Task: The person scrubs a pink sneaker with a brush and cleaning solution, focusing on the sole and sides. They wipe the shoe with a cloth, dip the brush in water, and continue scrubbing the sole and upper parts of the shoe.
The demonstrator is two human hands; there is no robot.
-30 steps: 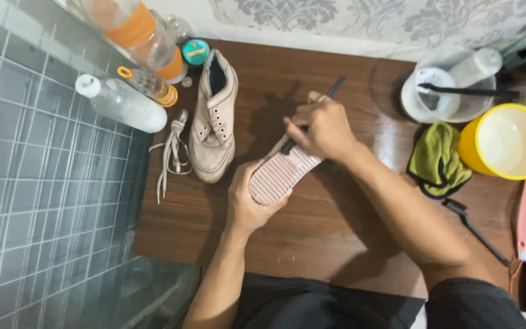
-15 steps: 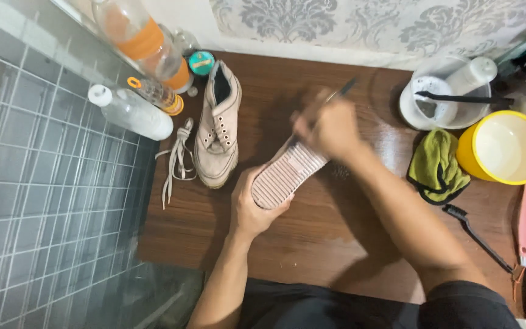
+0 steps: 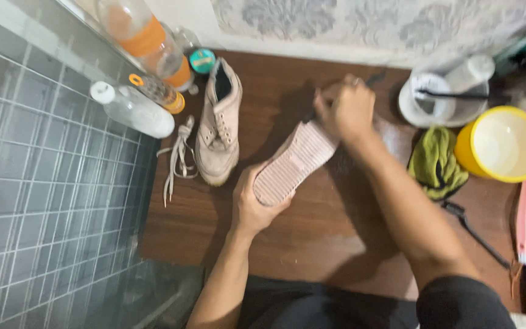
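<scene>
Scrubbing the sole of one pale sneaker, its pair set aside

The pale pink sneaker [image 3: 293, 167] lies sole-up over the wooden desk [image 3: 312, 244], its toe cupped in the curled left hand [image 3: 257, 204]; at its heel the right hand [image 3: 345, 109] is clenched around a dark-handled brush [image 3: 375, 78], blurred. Left of it the second sneaker [image 3: 219, 125] stands unlaced beside loose laces [image 3: 178, 158], so the work seems midway. Right of it lie a green cloth [image 3: 434, 163] and yellow bowl [image 3: 501, 143].

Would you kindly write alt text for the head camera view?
The left hand holds a pale shoe sole up over a wooden board, while the right hand presses a dark-handled tool, mostly hidden, at its far end. A second shoe and loose laces lie left.
</scene>
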